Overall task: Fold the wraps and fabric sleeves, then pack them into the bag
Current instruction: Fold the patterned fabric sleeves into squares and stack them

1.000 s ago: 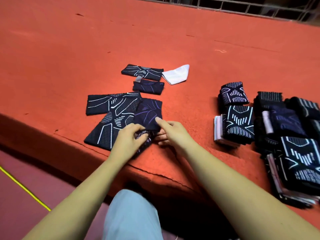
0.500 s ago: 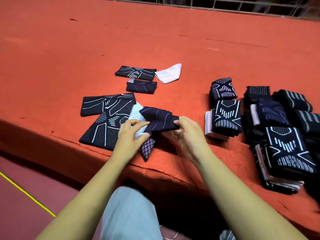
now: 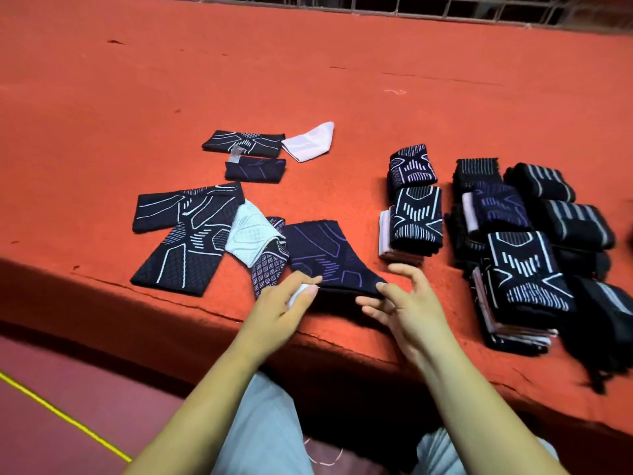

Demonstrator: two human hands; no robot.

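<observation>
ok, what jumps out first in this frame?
The left hand and right hand pinch the near edge of a dark purple-lined sleeve at the front of the red ledge. Stacks of folded sleeves sit to their right, and flat sleeves lie to the left.

A dark purple-lined sleeve [image 3: 322, 252] lies spread out, its near hem pinched by the left hand [image 3: 284, 303] and right hand [image 3: 400, 303]. At its nine o'clock a white sleeve [image 3: 251, 231] overlaps a diamond-checked sleeve [image 3: 269, 269], and beyond them lies a large white-lined sleeve [image 3: 185, 234]. At eleven o'clock, well apart, lie small flat pieces [image 3: 245, 144]. At three o'clock stand folded stacks [image 3: 416, 214].
</observation>
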